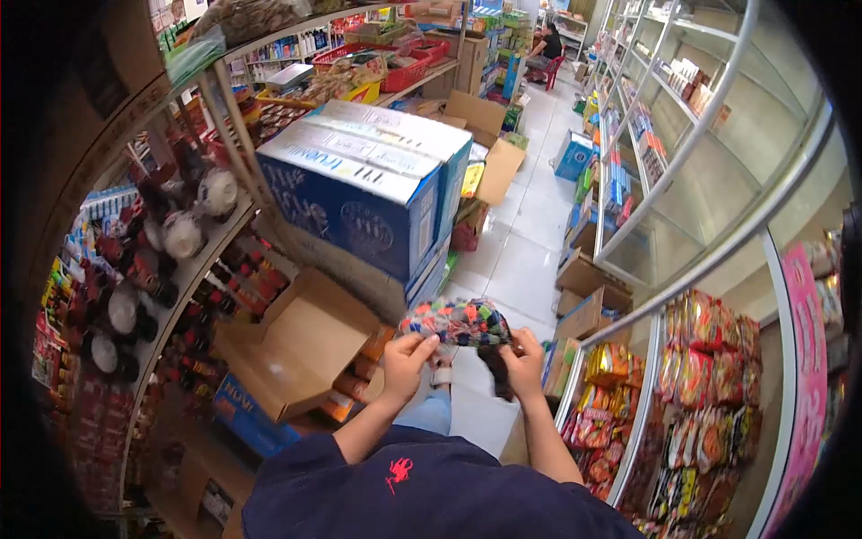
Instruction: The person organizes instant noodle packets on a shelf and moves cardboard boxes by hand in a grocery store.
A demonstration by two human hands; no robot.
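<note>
A multicoloured, speckled bundle point(456, 322) with red, green, blue and grey bits is stretched between my two hands in front of my body. My left hand point(409, 364) pinches its near left edge, thumb on top. At the other end, my right hand point(523, 361) grips the right side, where a dark part hangs down below the fingers. What kind of thing the bundle is, I cannot tell. Below it my foot and light blue trouser leg show over the white tiled floor.
An opened cardboard box point(310, 337) with orange packs stands left of my hands. Large blue-and-white cartons point(359, 180) are stacked ahead. Shelves of bottles point(242, 278) line the left, racks of snack packets point(705, 377) the right. A seated person point(545, 47) is far down the aisle.
</note>
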